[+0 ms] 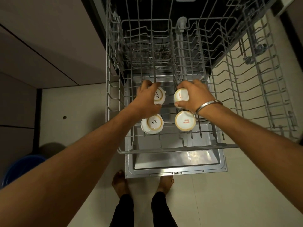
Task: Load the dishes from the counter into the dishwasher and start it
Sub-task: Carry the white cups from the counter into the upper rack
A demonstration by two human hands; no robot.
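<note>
Standing over the pulled-out grey wire upper rack [164,149] of the dishwasher, door [175,163] dropped open below it, my bare feet [119,182] at its near edge. My left hand [146,99] has its fingers [148,83] curled over the far-left white ceramic cup with the tan ring and "SISTA" mark [158,96], clamped on its sides, base tilted up toward me. My right hand [194,95], steel bangle [208,106] at the wrist, grips the far-right white cup with orange lettering [180,95] the same way, thumb under its near side. Both cups go mouth-down so water drains off, and I hold them from above to settle them between the tines. Two more already sit inverted in the near row: a scallop-edged "SISTA" cup [152,123] at left and a plain orange-lettered cup [184,122] at right, so these two make a second row just beyond them. Whether the held cups already rest on the wire, I cannot tell. The far stretch of rack holds nothing I can make out. Blue round tub [21,166] on the floor at near left. My judgement: loading is partway done; starting the machine is still ahead.
</note>
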